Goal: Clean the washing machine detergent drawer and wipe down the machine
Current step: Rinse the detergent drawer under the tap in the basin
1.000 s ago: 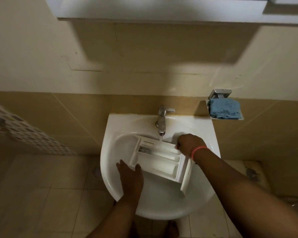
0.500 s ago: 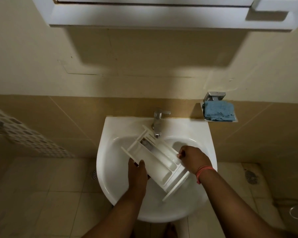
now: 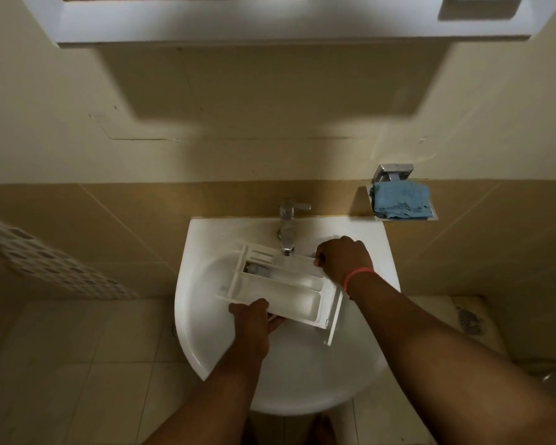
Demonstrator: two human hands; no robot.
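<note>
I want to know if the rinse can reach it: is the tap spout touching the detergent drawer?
Cannot tell. In the head view the tap spout overlaps the detergent drawer far edge from above, so any gap between them is hidden.

White plastic detergent drawer (image 3: 283, 289), open side up w/ several long compartments, held over sink basin just below tap; front panel at 4 o'clock end, small rear compartments toward 11 o'clock, slightly tilted.

- Single head-worn wide-angle view, looking steeply down and forward at a wall-mounted sink (image 3: 206, 348) at close range.
- Faces the tiled wall at 12 o'clock; forearms enter from 6 o'clock.
- No second view; nothing shared.
</note>
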